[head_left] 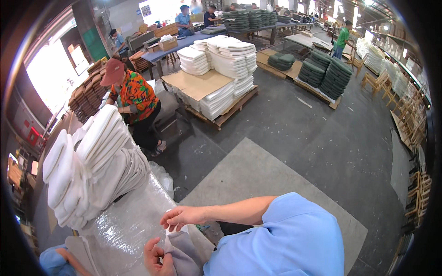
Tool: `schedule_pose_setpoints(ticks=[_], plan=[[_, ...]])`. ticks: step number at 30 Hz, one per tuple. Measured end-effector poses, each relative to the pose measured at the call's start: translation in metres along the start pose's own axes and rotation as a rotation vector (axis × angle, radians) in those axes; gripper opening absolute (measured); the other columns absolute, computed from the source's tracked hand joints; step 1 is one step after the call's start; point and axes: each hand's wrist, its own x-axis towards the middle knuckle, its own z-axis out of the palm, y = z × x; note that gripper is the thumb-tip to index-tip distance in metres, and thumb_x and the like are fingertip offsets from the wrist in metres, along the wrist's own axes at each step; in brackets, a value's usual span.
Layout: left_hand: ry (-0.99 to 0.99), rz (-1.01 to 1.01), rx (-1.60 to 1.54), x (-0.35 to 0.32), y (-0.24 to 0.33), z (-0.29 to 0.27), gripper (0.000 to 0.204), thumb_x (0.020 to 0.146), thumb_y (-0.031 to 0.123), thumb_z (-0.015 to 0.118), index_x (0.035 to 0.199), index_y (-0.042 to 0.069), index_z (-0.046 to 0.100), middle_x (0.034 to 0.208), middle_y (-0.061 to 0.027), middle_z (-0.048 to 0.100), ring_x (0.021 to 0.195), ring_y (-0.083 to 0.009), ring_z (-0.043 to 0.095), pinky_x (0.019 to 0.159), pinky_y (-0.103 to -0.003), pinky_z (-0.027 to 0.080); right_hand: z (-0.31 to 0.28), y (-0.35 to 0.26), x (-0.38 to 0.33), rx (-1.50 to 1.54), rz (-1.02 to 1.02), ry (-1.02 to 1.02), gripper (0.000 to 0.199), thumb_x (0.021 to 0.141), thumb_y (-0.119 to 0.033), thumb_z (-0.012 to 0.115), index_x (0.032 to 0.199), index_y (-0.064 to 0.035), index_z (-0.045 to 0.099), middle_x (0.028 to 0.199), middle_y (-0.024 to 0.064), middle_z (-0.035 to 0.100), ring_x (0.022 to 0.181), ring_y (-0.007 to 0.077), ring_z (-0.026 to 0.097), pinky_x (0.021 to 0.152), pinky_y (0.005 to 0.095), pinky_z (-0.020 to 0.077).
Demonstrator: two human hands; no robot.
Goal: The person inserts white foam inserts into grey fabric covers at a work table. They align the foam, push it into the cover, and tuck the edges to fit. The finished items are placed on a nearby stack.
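Note:
A piece of grey cloth lies at the near edge of the table with a narrow white piece at its upper end. My right hand reaches across from the right, thumb and fingers closed on that white end. Below it, my left hand is bent round the cloth's left edge, gripping it; part of this hand is cut off by the frame. Plastic sheeting covers the tabletop beyond. Stacked white pads stand on its far left, beside a heap of folded grey covers.
A person in a patterned shirt and cap works beyond the pads. White pads stand on a pallet. Dark green cushions are stacked farther back. Wooden chairs line the right. A blue sleeve shows lower left.

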Motion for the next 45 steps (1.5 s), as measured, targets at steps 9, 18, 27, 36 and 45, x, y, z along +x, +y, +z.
schedule_pose_setpoints(ticks=[9,18,27,36,45], plan=[[0.013,0.114,-0.068,-0.018,0.001,0.0,0.044,0.089,-0.006,0.066,0.132,0.003,0.066,0.088,0.0033,0.053,0.074,-0.0068,0.045,0.065,-0.022,0.037,-0.001,0.032,0.012,-0.299,0.391,-0.299,0.035,0.111,-0.031,0.054,0.131,-0.0067,0.068,0.112,-0.0023,0.072,0.097,0.009,0.061,0.082,0.0272,0.049],[-0.07,0.167,0.201,-0.02,0.024,-0.006,0.044,0.09,-0.004,0.069,0.132,0.007,0.069,0.092,0.0012,0.058,0.076,-0.0079,0.049,0.066,-0.023,0.041,-0.014,0.058,-0.025,0.094,0.727,-0.415,0.044,0.108,-0.04,0.047,0.14,-0.0131,0.062,0.134,-0.0009,0.07,0.115,0.0184,0.067,0.09,0.0421,0.0547],[0.052,-0.163,0.063,0.056,-0.099,-0.026,0.03,0.101,0.007,0.06,0.131,0.006,0.066,0.075,0.0022,0.054,0.066,-0.0083,0.049,0.06,-0.026,0.043,-0.037,0.078,-0.049,0.403,0.544,-0.422,0.028,0.102,-0.018,0.067,0.121,0.0021,0.072,0.115,0.0049,0.076,0.104,0.0146,0.072,0.093,0.0331,0.0569],[-0.1,-0.458,-0.193,0.037,-0.143,0.008,0.031,0.105,0.011,0.06,0.136,0.006,0.063,0.083,0.0042,0.056,0.073,-0.0053,0.052,0.065,-0.024,0.044,-0.025,0.07,-0.041,0.029,-0.045,0.174,0.016,0.107,-0.019,0.065,0.1,-0.0055,0.069,0.087,-0.0065,0.065,0.079,0.0028,0.057,0.069,0.0244,0.0473],[-0.202,-0.352,0.004,0.075,-0.082,0.006,0.017,0.103,0.01,0.066,0.114,0.001,0.073,0.089,0.0,0.068,0.078,-0.0067,0.062,0.07,-0.025,0.051,-0.008,0.061,-0.035,-0.307,-0.176,0.252,0.016,0.105,-0.017,0.064,0.102,-0.0025,0.068,0.083,-0.0032,0.06,0.077,0.0058,0.051,0.068,0.0259,0.0433]])
